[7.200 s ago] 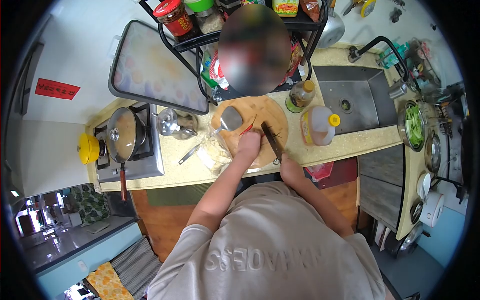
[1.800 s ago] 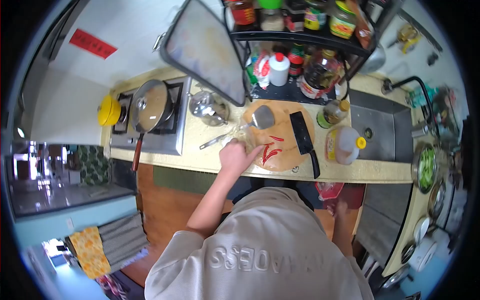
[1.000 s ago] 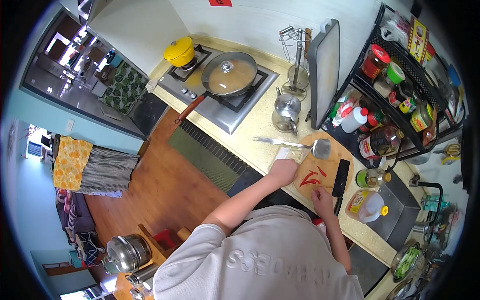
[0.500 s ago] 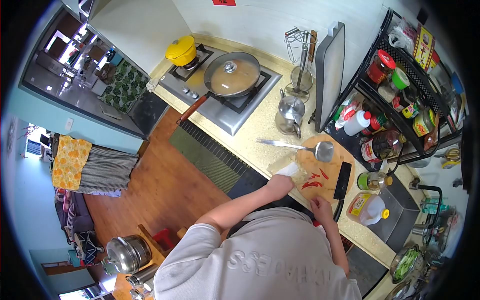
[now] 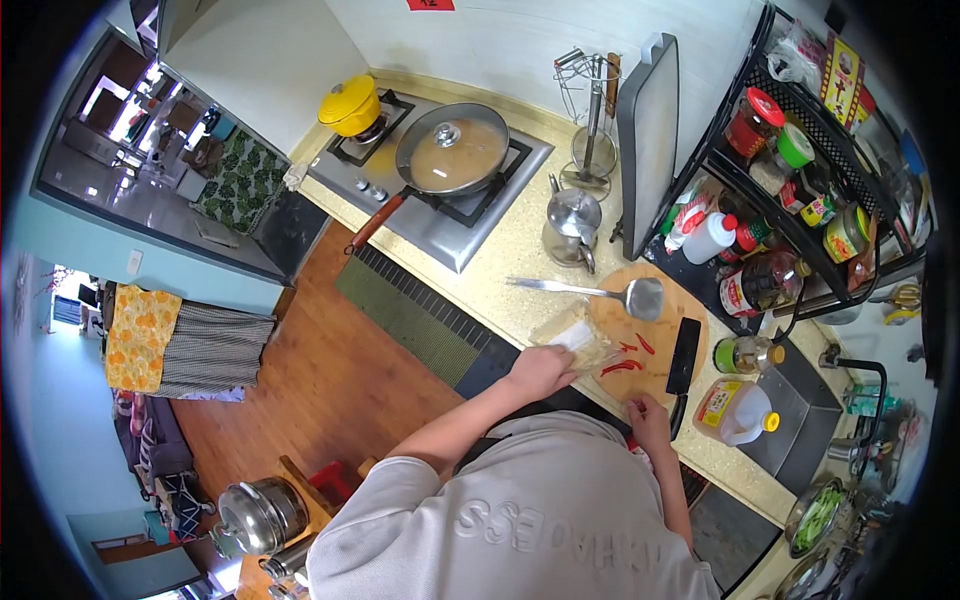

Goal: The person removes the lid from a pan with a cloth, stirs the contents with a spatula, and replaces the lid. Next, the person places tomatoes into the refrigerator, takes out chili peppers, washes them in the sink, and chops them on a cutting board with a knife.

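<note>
My left hand (image 5: 543, 371) is closed on the near edge of a clear plastic bag (image 5: 592, 348) with a white label, its contents too unclear to name. The bag overlaps the left side of the round wooden cutting board (image 5: 655, 378) and covers part of the red chili peppers (image 5: 622, 367) lying there. At the board's near edge, my right hand (image 5: 650, 418) has its fingers curled together; whatever they hold, if anything, is hidden. Just right of it lies a black cleaver (image 5: 684, 355) on the board. A metal spatula (image 5: 644, 298) rests across the board's far side.
A lidded pan (image 5: 452, 150) and a yellow pot (image 5: 349, 106) stand on the gas stove. Behind the board is a metal pitcher (image 5: 572, 225). A black rack (image 5: 800, 215) of jars, a plastic jug (image 5: 735, 411) and a sink (image 5: 800, 420) are to the right.
My left hand has shifted slightly left and the plastic bag now shows more fully beside it, covering some of the chilies. My right hand stays at the board's near edge.
</note>
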Demonstrator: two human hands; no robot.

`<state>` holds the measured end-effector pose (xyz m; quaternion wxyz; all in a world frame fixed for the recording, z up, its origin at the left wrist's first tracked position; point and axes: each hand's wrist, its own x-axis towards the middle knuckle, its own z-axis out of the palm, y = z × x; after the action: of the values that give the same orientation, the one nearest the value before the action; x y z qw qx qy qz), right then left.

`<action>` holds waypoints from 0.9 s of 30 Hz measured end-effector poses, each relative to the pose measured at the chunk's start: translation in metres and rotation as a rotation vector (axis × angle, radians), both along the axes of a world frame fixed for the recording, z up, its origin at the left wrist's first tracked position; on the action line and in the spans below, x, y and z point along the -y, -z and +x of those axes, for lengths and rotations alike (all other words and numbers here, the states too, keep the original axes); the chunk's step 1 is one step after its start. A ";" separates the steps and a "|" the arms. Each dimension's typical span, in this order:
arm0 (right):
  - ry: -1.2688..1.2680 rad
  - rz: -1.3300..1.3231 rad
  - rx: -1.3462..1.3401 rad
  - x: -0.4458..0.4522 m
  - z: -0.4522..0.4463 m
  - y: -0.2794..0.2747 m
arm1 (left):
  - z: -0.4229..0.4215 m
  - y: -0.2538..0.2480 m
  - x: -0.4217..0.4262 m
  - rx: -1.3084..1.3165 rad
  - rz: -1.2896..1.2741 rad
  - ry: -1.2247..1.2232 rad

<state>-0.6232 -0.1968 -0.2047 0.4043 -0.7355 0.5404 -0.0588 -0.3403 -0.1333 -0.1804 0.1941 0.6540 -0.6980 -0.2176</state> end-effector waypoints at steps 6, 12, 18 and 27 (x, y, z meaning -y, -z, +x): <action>0.114 -0.385 -0.213 0.011 -0.031 0.011 | 0.002 -0.003 0.005 -0.079 -0.129 -0.114; 0.076 -0.543 -0.428 0.019 -0.045 0.028 | -0.043 -0.001 0.014 -0.256 -0.100 0.109; 0.093 -0.440 -0.488 0.028 -0.039 0.030 | -0.083 0.016 0.032 -0.205 -0.031 0.347; 0.146 -0.304 -0.388 0.039 -0.055 0.051 | -0.107 0.036 0.042 -0.176 -0.036 0.226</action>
<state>-0.6780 -0.2354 -0.2556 0.1724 -0.7443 0.6446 -0.0261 -0.4472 -0.1755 -0.2165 0.2405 0.5459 -0.7514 -0.2818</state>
